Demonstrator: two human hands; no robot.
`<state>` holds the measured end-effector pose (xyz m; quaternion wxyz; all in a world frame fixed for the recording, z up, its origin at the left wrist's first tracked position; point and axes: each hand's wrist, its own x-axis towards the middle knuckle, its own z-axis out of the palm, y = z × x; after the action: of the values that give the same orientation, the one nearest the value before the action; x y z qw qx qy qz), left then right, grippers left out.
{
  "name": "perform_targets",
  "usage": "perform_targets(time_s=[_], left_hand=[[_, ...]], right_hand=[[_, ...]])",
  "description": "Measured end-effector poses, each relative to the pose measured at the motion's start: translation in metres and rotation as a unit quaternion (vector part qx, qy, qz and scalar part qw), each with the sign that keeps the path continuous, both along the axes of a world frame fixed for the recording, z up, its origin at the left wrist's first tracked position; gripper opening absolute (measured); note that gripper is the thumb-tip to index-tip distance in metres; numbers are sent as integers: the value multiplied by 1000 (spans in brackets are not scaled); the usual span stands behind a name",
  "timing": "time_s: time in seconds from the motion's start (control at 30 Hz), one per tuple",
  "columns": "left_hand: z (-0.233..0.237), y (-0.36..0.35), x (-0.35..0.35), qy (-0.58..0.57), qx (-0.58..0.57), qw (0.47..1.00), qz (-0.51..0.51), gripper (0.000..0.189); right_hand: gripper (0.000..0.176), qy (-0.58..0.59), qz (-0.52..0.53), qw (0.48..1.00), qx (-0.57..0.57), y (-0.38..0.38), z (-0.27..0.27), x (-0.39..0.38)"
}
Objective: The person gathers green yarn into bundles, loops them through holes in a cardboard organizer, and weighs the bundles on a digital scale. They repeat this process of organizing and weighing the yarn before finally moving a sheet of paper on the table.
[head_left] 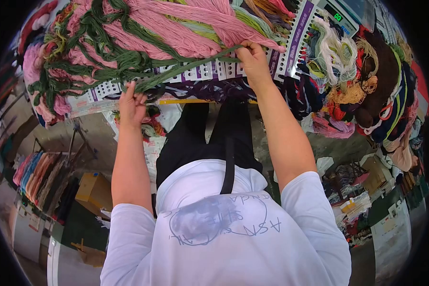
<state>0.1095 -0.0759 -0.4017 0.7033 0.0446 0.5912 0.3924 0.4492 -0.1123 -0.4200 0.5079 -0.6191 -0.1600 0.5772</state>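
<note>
White T-shirt (243, 252) with scrawled lettering comes closest. Beyond it, the worker's right hand (252, 62) pinches a dark green yarn hank (186, 68), stretched along the tabletop (174, 101) near edge. Toward the left end, the left hand (132, 106) meets that hank at its fingertips; whether they grip it, I can't tell. Pink yarn (148, 39) lies behind, a digital scale (341, 23) near the far right corner.

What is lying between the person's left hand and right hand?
In the head view, green yarn stretches between the left hand and right hand, crossing over white-and-purple cards.
</note>
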Motion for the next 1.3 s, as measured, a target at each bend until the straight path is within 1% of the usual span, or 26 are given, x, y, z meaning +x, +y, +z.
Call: perform_targets(time_s=[0.07, 0.17, 0.23, 0.27, 0.33, 0.37, 0.4, 0.47, 0.5, 0.57, 0.6, 0.67, 0.7, 0.77, 0.8, 0.83, 0.87, 0.9, 0.93, 1.03, 1.07, 1.1, 1.17, 1.23, 1.27, 1.3], left_hand=[[-18, -4, -2, -20, -10, 1000, 15, 11], [-26, -7, -4, -46, -11, 998, 34, 11], [-26, -5, -6, -42, -17, 999, 29, 12], [-25, -3, -6, -43, -15, 999, 28, 12], [-25, 0, -5, -56, -47, 996, 50, 13], [-24, 4, -7, -24, -53, 995, 82, 16], [-22, 9, -12, 9, -60, 992, 114, 18], [-16, 25, -40, -4, -41, 986, 164, 23], [-8, 38, -52, -16, -37, 981, 189, 26], [30, 66, -62, 9, 16, 979, 205, 28], [54, 79, -64, 13, 42, 982, 182, 28], [98, 104, -57, 21, 94, 983, 155, 27], [114, 111, -54, 27, 118, 981, 148, 26], [130, 122, -89, -82, 231, 957, 153, 22], [143, 126, -86, -131, 227, 960, 99, 21], [152, 127, -79, -130, 233, 959, 99, 21], [159, 126, -70, -46, 223, 966, 120, 22], [165, 126, -66, 39, 210, 967, 139, 23], [167, 127, -67, 0, 221, 969, 107, 23], [180, 137, -42, -1, 242, 966, 86, 21], [189, 148, -34, 60, 253, 965, 43, 20], [204, 153, -21, 140, 307, 941, -9, 17], [236, 162, -3, 280, 382, 877, -87, 7], [268, 160, 10, 269, 374, 883, -94, 9], [284, 152, 21, 223, 338, 908, -108, 18], [296, 140, 29, 93, 315, 931, -162, 22]], right_hand=[[8, -10, 20, 1000, -7, 1, -5, 2], [10, 1, 14, 1000, -6, 4, 9, 1], [11, 99, 5, 994, -40, 7, 18, 3], [11, 98, 4, 994, -39, 6, 15, 4], [23, 96, 54, 993, -28, 7, 11, 7], [15, 58, 56, 995, -52, 7, 9, 6], [15, 56, 58, 995, -51, 7, 7, 5], [12, -58, 105, 993, -23, 3, -2, -1], [18, -98, 101, 990, 4, 3, -1, -8], [25, -216, 167, 962, 4, -1, -9, -19], [29, -274, 168, 947, 4, -2, -12, -26], [30, -318, 160, 934, -27, 1, -5, -40], [33, -374, 154, 915, -8, 0, -3, -46], [34, -407, 160, 899, -6, 0, 0, -48], [35, -437, 171, 883, -6, -1, 0, -50], [36, -419, 148, 896, 13, 1, -3, -49], [36, -418, 145, 897, 16, 2, -6, -49], [36, -392, 142, 908, -26, 3, 2, -51], [36, -368, 139, 917, -65, 7, 8, -50], [38, -368, 131, 919, -47, 5, -4, -49], [37, -361, 131, 922, -51, 4, -4, -48], [37, -362, 127, 922, -44, 1, -6, -48], [34, -261, 57, 964, 7, -2, -5, -44], [23, -201, 37, 978, 49, -2, 27, -33], [19, -188, 20, 980, 61, -3, 50, -31], [13, -186, 8, 980, 74, -1, 80, -31]])
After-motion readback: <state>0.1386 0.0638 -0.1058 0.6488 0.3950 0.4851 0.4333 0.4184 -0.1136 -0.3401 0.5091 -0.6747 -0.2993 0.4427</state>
